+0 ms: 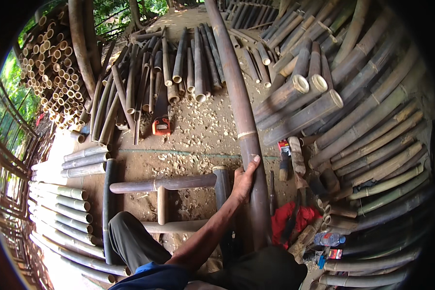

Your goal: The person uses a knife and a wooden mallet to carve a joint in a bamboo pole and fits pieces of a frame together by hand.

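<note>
Left hand (243, 182): Closed around a long dark bamboo pole (239, 104), thumb laid along the top near a pale joint ring, the fingers hidden behind the shaft.
Left arm (205, 229): Bare forearm stretched forward and to the right from a blue sleeve (152, 276), wrist close to the pole's left side.
Right hand: Outside the view; whether it grips anything cannot be told.
Pole: Slants from the top edge down toward the person's right thigh (270, 268); how its lower end is supported cannot be made out.
Bamboo frame: A dark crossbar (188, 182) spans the area before the knees, with a short pale peg (162, 205) beneath it.
Ground: Brown earth (130, 165) strewn with pale shavings (198, 136); an orange-handled saw (161, 126) sits ahead, beside cut bamboo lengths (181, 55).
Right side: Red cloth (299, 217) and a clear plastic bottle (326, 239) lie near a bank of poles (372, 140).
Surroundings: Stacked bamboo (53, 65) shows its hollow ends at upper left, with green foliage (108, 14) behind.
</note>
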